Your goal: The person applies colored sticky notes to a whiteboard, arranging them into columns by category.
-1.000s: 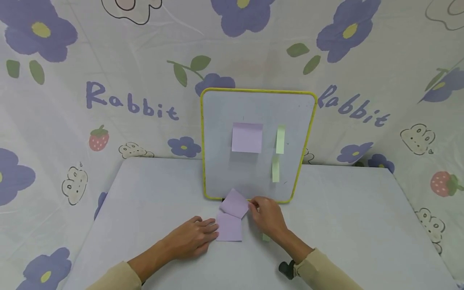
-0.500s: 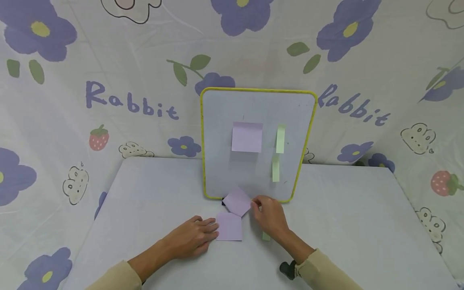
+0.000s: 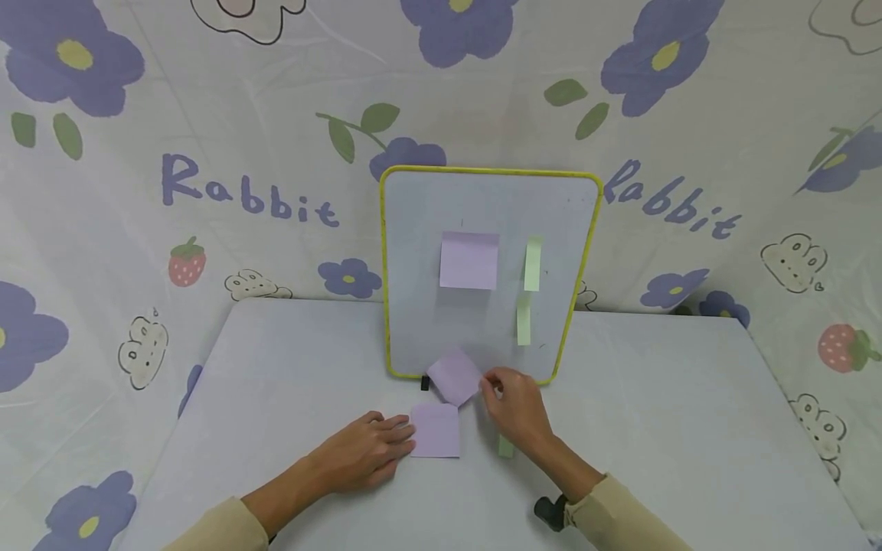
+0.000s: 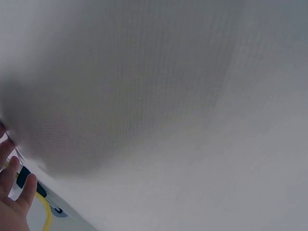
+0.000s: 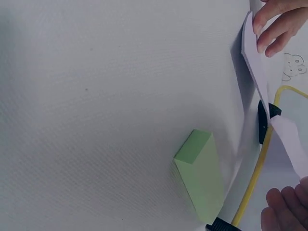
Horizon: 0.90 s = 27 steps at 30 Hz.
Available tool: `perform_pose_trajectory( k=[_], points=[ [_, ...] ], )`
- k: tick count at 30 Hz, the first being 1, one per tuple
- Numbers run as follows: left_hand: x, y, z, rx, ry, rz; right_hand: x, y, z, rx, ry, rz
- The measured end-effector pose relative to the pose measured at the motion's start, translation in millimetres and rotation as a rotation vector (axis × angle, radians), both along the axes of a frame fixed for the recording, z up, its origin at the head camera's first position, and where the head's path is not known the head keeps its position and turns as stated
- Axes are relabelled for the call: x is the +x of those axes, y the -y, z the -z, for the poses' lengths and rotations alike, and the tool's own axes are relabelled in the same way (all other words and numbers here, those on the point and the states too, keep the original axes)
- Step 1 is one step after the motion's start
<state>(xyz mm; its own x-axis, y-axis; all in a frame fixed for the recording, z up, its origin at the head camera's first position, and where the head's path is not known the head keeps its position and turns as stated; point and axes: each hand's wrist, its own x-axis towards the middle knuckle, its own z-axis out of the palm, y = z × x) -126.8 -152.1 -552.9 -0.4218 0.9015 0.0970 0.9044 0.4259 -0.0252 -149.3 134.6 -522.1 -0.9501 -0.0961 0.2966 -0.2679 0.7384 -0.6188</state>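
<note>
My right hand (image 3: 515,409) pinches the right corner of a loose purple sticky note (image 3: 455,376), which is tilted in front of the whiteboard's lower edge. Below that sheet, a purple sticky note pad (image 3: 436,432) lies on the table. My left hand (image 3: 368,451) rests with its fingers on the pad's left edge. The right wrist view shows the pad (image 5: 251,53) under the left fingers, and the lifted sheet (image 5: 288,139) running to my right hand (image 5: 286,209). Partly behind my right wrist lies a green sticky note pad (image 3: 506,447), seen whole as a block (image 5: 202,168) in the right wrist view.
A yellow-framed whiteboard (image 3: 413,321) stands at the table's back, near a patterned cloth. It bears one purple note (image 3: 469,261) and two narrow green notes, one above the other (image 3: 533,265). A black foot (image 3: 425,383) shows under its lower left edge.
My right hand has moved slightly up and right with the purple sticky note, which has come away from the pad's upper edge. My left hand has stayed on the pad.
</note>
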Motion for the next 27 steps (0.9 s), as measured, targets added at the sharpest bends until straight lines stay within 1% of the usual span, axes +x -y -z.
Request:
perform_pose_trajectory(
  k=[4, 8, 12, 15, 17, 21, 27],
  points=[
    [0.0, -0.5, 0.7, 0.015, -0.012, 0.008, 0.0, -4, -3.9, -0.033, -0.043, -0.006],
    [-0.2, -0.9, 1.3, 0.013, -0.024, 0.01, -0.3, -7, -9.4, -0.055, -0.075, -0.037],
    [-0.4, -1.8, 1.0, 0.018, -0.008, 0.003, -0.3, -10, -14.1, -0.06, -0.087, -0.068],
    [-0.7, -2.2, 0.5, 0.042, 0.01, -0.002, -0.5, -10, -17.0, -0.06, -0.1, -0.081],
    [-0.6, -2.3, 0.1, 0.06, 0.009, 0.001, -0.5, -10, -19.1, -0.053, -0.121, -0.088],
    [-0.7, -2.7, -0.3, 0.087, -0.007, 0.012, -1.8, -9, -24.6, -0.042, -0.208, -0.112],
    [-0.9, -2.5, 0.2, 0.08, -0.019, 0.013, -6.3, -7, -34.5, 0.001, -0.364, -0.152]
  ],
)
